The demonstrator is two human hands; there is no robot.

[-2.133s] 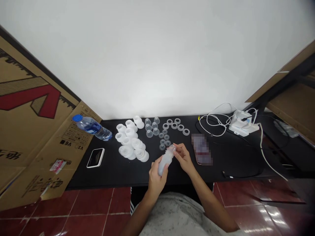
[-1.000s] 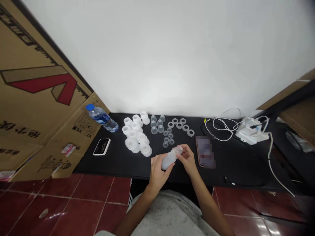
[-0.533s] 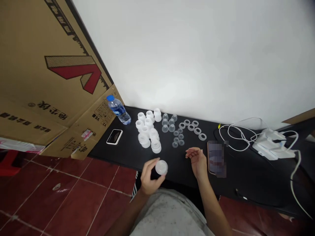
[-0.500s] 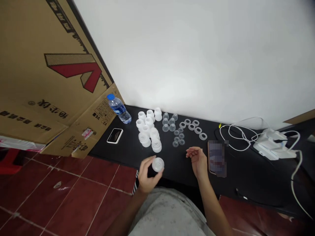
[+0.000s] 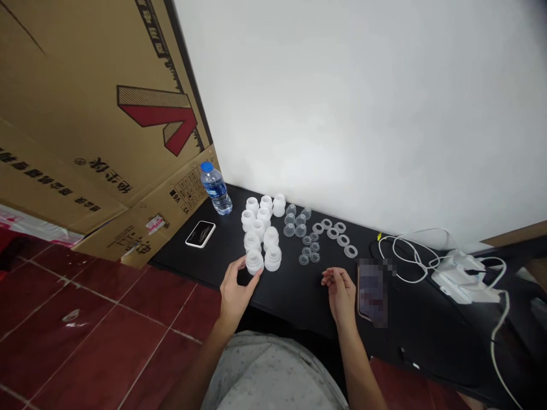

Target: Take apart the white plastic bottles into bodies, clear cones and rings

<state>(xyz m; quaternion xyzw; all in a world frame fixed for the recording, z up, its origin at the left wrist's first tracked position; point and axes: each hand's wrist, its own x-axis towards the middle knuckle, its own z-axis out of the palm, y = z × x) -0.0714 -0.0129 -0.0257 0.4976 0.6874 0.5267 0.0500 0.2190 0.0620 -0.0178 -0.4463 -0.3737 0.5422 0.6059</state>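
Note:
My left hand grips a white plastic collar-like piece between thumb and fingers, at the front left of the group. Right beside it stands a similar white piece with a translucent insert. Behind these, several more hollow white pieces stand in rows. My right hand hovers or rests by the table's front, palm inward, fingers loosely bent, with nothing visible in it. It is nearest to the phone, whose screen is blurred out.
Translucent domed cups, small clear discs and flat rings lie right of the white pieces. A water bottle and a white-framed device are at left. A power strip with white cable lies right. A large carton borders the left.
My left hand has moved the white piece forward and left, from near the table's front edge into the group. My right hand stays near the phone. The view has shifted slightly.

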